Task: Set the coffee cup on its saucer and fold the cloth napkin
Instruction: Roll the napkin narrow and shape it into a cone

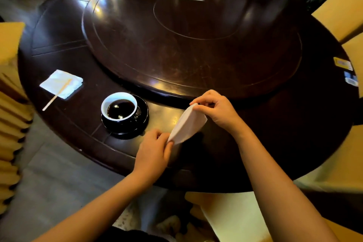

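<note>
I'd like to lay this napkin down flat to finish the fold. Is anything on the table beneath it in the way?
Nothing visible does. The left hand and right hand pinch the napkin at its ends above the table; the cup on its saucer stands to its left, apart from it.

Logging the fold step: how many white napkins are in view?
2. The held napkin is pinched between the left hand and right hand, right of the coffee cup; the folded napkin lies at the table's left, under a wooden stirrer.
</note>
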The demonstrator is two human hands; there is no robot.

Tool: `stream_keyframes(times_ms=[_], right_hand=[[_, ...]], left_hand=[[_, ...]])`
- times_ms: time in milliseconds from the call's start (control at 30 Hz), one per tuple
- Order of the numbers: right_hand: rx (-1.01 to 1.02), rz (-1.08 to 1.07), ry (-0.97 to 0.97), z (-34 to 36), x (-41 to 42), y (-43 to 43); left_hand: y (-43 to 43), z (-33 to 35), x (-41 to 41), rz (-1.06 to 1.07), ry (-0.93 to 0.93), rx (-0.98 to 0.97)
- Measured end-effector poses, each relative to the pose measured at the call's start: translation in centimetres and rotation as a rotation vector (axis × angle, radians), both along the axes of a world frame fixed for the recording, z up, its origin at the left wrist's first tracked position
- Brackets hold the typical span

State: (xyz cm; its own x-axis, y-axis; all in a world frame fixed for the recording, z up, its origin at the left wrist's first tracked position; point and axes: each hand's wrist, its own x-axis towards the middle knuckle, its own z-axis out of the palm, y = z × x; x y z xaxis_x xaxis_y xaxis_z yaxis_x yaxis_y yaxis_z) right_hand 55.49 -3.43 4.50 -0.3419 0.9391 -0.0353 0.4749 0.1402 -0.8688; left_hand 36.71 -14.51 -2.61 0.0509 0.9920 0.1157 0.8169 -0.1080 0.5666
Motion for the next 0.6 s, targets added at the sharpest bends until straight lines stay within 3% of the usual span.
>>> stream_keyframes(times_ms=[100, 267, 433, 600], right_hand=[[0.014, 0.036, -0.044, 0.3, -1.3, 0.6], [0.022, 0.01, -0.043, -0.2, -3.0, 1.0], [0.06, 0.016, -0.081, -1.6, -5.3, 0.3], [-0.045, -0.034, -0.093, -4.3, -7.0, -0.6]], left_hand=[[0.5, -0.3, 0.0, 0.05, 0.056, 0.049], [1.2, -1.2, -0.5, 0.086, -0.023, 0.06], [1.4, -3.0, -2.3, 0.119, -0.089, -0.043], [0.9, -6.0, -3.9, 0.07, -0.057, -0.17]])
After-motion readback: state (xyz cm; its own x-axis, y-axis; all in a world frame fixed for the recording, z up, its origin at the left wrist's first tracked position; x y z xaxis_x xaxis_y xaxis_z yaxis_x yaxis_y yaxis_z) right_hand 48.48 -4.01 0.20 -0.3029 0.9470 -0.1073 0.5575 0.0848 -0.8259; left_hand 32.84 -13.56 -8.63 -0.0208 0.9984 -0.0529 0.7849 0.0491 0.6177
